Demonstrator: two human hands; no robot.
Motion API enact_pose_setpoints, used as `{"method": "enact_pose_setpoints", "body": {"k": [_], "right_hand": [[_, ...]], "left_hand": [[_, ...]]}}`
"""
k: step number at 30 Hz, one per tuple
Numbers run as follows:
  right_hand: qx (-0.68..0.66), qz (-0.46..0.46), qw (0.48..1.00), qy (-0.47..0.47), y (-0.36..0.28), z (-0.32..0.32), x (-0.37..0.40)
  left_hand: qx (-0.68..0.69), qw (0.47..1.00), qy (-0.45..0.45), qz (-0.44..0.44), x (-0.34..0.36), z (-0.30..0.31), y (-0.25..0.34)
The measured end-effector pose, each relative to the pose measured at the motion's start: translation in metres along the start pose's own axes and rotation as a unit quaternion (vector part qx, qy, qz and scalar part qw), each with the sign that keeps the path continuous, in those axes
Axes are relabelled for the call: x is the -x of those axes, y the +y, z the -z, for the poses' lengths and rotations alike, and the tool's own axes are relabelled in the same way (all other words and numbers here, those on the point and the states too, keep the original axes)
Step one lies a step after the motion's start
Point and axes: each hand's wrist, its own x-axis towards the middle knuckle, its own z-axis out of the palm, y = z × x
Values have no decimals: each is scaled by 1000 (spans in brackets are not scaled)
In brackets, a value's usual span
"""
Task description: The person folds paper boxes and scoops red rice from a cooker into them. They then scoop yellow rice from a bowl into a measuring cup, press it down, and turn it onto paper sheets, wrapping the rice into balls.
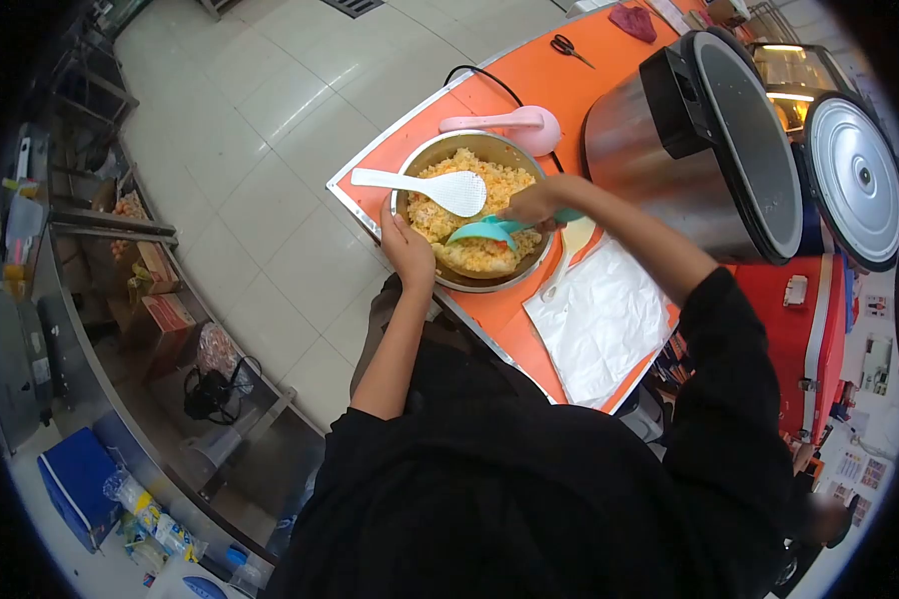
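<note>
Metal bowl (541,271), one, on the orange worktop (609,150), between the hands; contents: fried rice (459,160). Left hand (410,250): against bowl's outer side; finger closure cannot be told. Right hand (537,202): apart from left, clasped round one turquoise scoop (481,232), its head in the rice. Rice paddle (454,193), one, white, lying across rice and rim. Ladle (534,128), one, pink, beside bowl. Scissors (569,48), one pair. Rice cooker (639,150), one, lid (856,178) open; contents cannot be told.
</note>
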Motion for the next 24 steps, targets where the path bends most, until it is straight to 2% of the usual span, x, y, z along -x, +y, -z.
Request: {"method": "enact_pose_setpoints", "body": {"k": [1,3,5,6,7,8,9,11,13,14,15,17,18,19,21,24], "right_hand": [[-6,-21,999,-47,2,8,3],[-27,-36,997,-58,9,19,10],[-145,-53,980,-127,28,21,14],[-203,-46,972,-114,42,15,17],[-205,-45,972,-109,54,2,19],[-321,11,942,-93,63,-18,23],[-432,68,896,-76,67,-40,27],[-587,69,806,-21,50,-86,38],[-752,104,650,-41,29,-127,33],[-805,113,577,-78,19,-146,21],[-851,123,498,-114,6,-162,11],[-845,177,502,-43,-35,-180,1],[-873,152,463,-24,-53,-183,0],[-898,126,421,-7,-67,-182,2],[-896,179,404,47,-76,-182,-2],[-919,171,351,61,-83,-183,-1]], "left_hand": [[2,1000,-10,-3,0,2,-1],[7,1000,-22,-11,-1,2,-2],[-19,996,-1,-85,-1,2,-11],[-18,996,-3,-88,2,7,-12],[-23,995,6,-96,9,16,-8],[-27,994,13,-107,16,27,-3],[-10,996,-60,-62,26,43,12],[60,970,-227,62,50,70,24],[121,882,-414,190,66,77,17],[150,817,-470,299,71,72,29],[142,814,-480,295,74,65,35],[234,735,-455,445,80,52,43],[173,735,-462,464,75,48,37],[186,747,-465,436,71,44,39],[132,779,-456,409,64,43,55],[60,781,-472,405,54,41,66]]}}
